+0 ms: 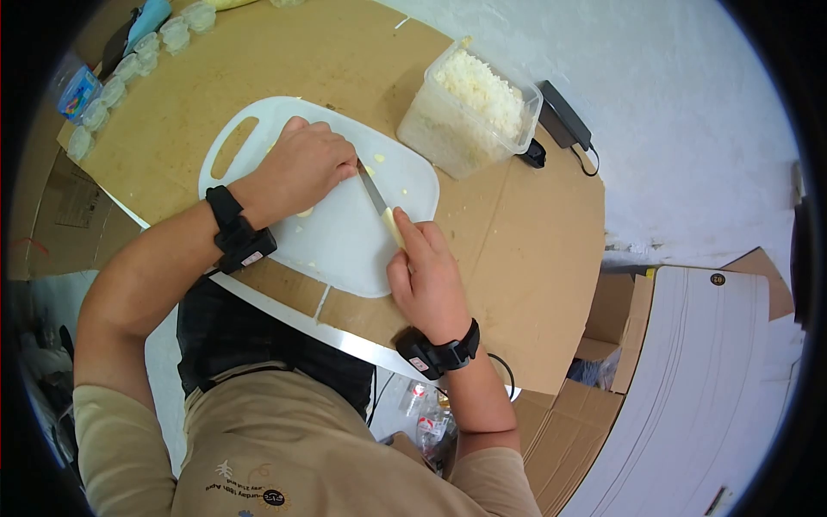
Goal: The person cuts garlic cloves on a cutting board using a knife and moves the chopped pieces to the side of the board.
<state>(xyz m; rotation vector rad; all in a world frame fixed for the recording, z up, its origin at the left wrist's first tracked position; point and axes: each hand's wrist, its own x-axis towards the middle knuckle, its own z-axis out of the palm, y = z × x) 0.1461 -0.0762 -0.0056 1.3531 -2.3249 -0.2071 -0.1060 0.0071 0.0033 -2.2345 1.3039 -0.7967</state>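
A white cutting board (pixel 345 246) with a handle slot lies on the cardboard-covered table. My right hand (pixel 431 280) grips a small knife (pixel 374 190) by its pale yellow handle, the blade slanting up and left across the board. At the blade's tip, the curled fingers of my left hand (pixel 308 165) press together over the board; whatever they hold is hidden. Small pale yellow bits (pixel 379 158) are scattered on the board around this hand, and a larger pale piece (pixel 305 212) shows just below it.
A clear plastic tub (pixel 439 129) heaped with white, finely cut food stands beyond the board to the right. Behind it lies a black power adapter (pixel 564 115) with a cable. Several small clear lidded cups (pixel 175 36) line the far left edge. Cardboard boxes (pixel 568 422) stand below right.
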